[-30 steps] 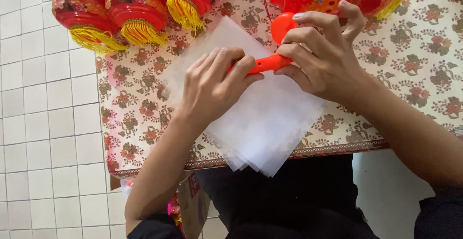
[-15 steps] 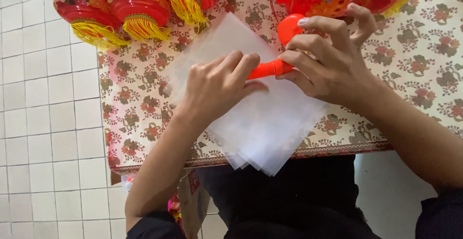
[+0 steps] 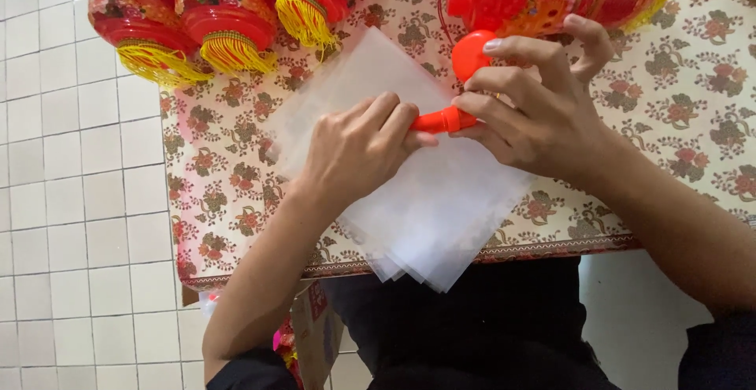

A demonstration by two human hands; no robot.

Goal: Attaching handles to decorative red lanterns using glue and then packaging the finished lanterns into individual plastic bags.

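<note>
Both hands, left (image 3: 358, 150) and right (image 3: 535, 107), still pinch orange stick (image 3: 442, 120) over translucent sheets (image 3: 441, 209); barely shifted.

A stack of thin translucent white sheets (image 3: 425, 201) is being borne by the flower-patterned table (image 3: 677, 114), overhanging its near edge. Red paper lanterns with yellow fringes (image 3: 213, 20) are lying behind it, to the left.

A floral-clothed table (image 3: 677, 114) bears translucent sheets (image 3: 441, 201) and red lanterns (image 3: 213, 20).
</note>
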